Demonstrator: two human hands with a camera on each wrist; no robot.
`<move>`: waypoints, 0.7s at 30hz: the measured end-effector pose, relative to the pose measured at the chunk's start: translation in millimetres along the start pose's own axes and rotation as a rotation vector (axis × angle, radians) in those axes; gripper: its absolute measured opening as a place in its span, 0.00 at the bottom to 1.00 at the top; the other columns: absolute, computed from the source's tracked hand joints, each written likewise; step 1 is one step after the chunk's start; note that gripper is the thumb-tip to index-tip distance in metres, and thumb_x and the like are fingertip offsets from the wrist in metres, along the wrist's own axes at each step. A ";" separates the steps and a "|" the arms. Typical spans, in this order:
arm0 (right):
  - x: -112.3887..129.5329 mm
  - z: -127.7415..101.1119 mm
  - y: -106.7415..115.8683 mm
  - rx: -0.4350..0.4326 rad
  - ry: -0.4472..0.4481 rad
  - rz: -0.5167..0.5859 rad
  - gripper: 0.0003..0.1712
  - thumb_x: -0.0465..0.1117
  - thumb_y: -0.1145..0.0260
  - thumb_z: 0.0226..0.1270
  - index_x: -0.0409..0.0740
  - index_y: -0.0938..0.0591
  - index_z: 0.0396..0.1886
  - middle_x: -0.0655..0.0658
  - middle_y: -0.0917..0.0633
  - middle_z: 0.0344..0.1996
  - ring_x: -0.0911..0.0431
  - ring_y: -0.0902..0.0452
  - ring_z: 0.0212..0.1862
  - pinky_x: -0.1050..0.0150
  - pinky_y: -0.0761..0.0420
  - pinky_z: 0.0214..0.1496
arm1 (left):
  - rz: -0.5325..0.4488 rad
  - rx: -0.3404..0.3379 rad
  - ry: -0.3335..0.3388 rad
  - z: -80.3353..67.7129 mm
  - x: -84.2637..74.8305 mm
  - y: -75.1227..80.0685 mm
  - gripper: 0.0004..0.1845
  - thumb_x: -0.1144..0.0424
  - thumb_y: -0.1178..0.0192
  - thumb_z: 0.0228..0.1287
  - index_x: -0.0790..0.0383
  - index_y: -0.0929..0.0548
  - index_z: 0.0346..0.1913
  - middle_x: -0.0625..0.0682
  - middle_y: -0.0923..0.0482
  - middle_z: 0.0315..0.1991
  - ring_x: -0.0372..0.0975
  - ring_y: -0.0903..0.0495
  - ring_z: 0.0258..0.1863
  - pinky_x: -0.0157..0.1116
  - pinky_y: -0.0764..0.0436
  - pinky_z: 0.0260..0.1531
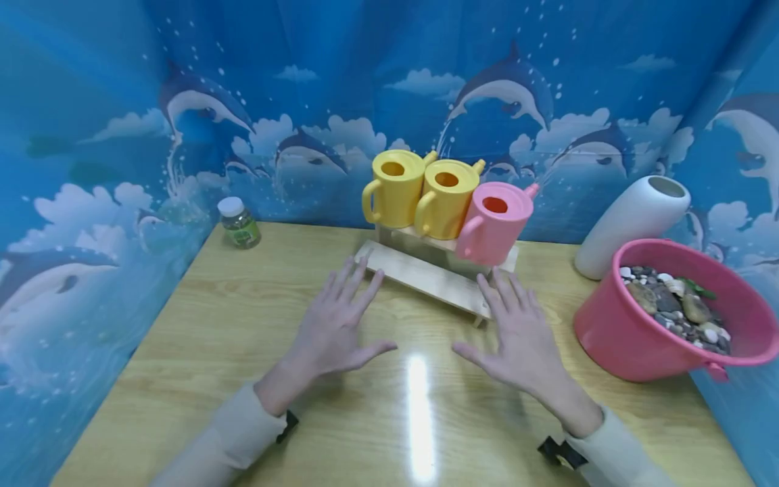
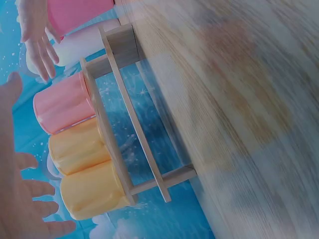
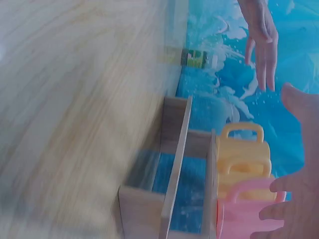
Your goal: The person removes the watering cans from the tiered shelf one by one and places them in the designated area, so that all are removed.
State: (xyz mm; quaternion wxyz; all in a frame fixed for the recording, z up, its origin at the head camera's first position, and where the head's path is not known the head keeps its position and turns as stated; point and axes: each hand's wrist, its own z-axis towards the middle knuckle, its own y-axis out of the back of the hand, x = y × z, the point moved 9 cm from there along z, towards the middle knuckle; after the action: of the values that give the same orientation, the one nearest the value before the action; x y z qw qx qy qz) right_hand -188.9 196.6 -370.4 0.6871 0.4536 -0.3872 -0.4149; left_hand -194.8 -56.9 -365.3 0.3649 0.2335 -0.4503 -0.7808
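My left hand (image 1: pixel 333 325) hovers palm down over the table with its fingers spread, holding nothing. Likewise my right hand (image 1: pixel 517 331) is spread out with nothing in it. Both are in front of a two-step wooden rack (image 1: pixel 426 272), whose lower board has no cup on it. On the upper board stand three small watering cans side by side: a yellow one (image 1: pixel 398 196) at the left, another yellow one (image 1: pixel 447 206) in the middle and a pink one (image 1: pixel 494 226) at the right. Their handles face me and their spouts point away. The left wrist view shows the pink can (image 2: pixel 67 102) too.
A pink bucket (image 1: pixel 633 338) with stones and pebbles stands at the right, with a leaning white vase (image 1: pixel 627 223) behind it. A small jar with a white lid (image 1: pixel 240 223) is at the table's back left corner. Dolphin-print curtains (image 1: pixel 365 81) surround the wooden table (image 1: pixel 243 318).
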 end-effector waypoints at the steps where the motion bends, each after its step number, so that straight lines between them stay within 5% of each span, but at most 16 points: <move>1: -4.4 -0.4 1.2 0.012 -0.021 0.034 0.65 0.75 0.29 0.58 0.48 0.43 0.86 0.35 0.42 0.85 0.31 0.46 0.83 0.21 0.39 0.76 | -0.019 -0.006 0.008 0.3 2.0 2.1 0.58 0.16 0.61 0.66 0.61 0.37 0.81 0.66 0.45 0.84 0.62 0.42 0.83 0.61 0.33 0.78; 6: -37.2 -1.0 7.1 0.028 -0.146 0.261 0.56 0.64 0.28 0.66 0.48 0.42 0.85 0.38 0.42 0.85 0.31 0.45 0.83 0.16 0.38 0.71 | -0.146 -0.019 0.066 3.7 16.6 9.9 0.54 0.19 0.71 0.71 0.60 0.34 0.80 0.65 0.40 0.82 0.61 0.38 0.81 0.59 0.26 0.74; 10: -66.5 -1.2 12.5 -0.017 -0.254 0.464 0.46 0.56 0.31 0.74 0.45 0.38 0.83 0.35 0.36 0.83 0.31 0.41 0.81 0.23 0.34 0.73 | -0.243 -0.027 0.105 10.8 31.7 14.1 0.46 0.25 0.57 0.75 0.57 0.34 0.81 0.63 0.36 0.80 0.60 0.33 0.79 0.59 0.21 0.68; 13: -83.2 -1.4 15.9 -0.082 -0.317 0.586 0.38 0.51 0.34 0.78 0.40 0.32 0.79 0.33 0.27 0.77 0.37 0.31 0.76 0.45 0.22 0.74 | -0.315 -0.049 0.136 17.8 42.8 16.5 0.40 0.38 0.39 0.74 0.58 0.31 0.79 0.61 0.31 0.78 0.58 0.29 0.77 0.57 0.21 0.70; 17: -100.4 3.1 12.6 -0.122 -0.397 0.726 0.31 0.48 0.36 0.80 0.35 0.26 0.74 0.41 0.16 0.63 0.64 0.20 0.60 0.78 0.17 0.55 | -0.418 -0.107 0.199 28.9 59.5 16.9 0.34 0.53 0.29 0.69 0.62 0.25 0.73 0.60 0.22 0.72 0.54 0.22 0.72 0.54 0.22 0.72; 21: -117.2 11.8 -1.2 -0.061 -0.506 0.869 0.33 0.50 0.38 0.82 0.33 0.29 0.75 0.65 0.16 0.47 0.78 0.21 0.48 0.80 0.16 0.47 | -0.553 -0.159 0.305 39.5 82.6 10.3 0.28 0.57 0.31 0.72 0.64 0.23 0.70 0.61 0.18 0.67 0.55 0.18 0.66 0.54 0.15 0.64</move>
State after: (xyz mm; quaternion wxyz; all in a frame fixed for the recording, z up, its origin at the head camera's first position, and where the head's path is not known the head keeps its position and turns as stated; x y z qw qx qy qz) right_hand -241.6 300.7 -386.4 0.6940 0.1156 -0.6824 -0.1985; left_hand -270.1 -103.7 -340.1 0.2191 0.4321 -0.2477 -0.8390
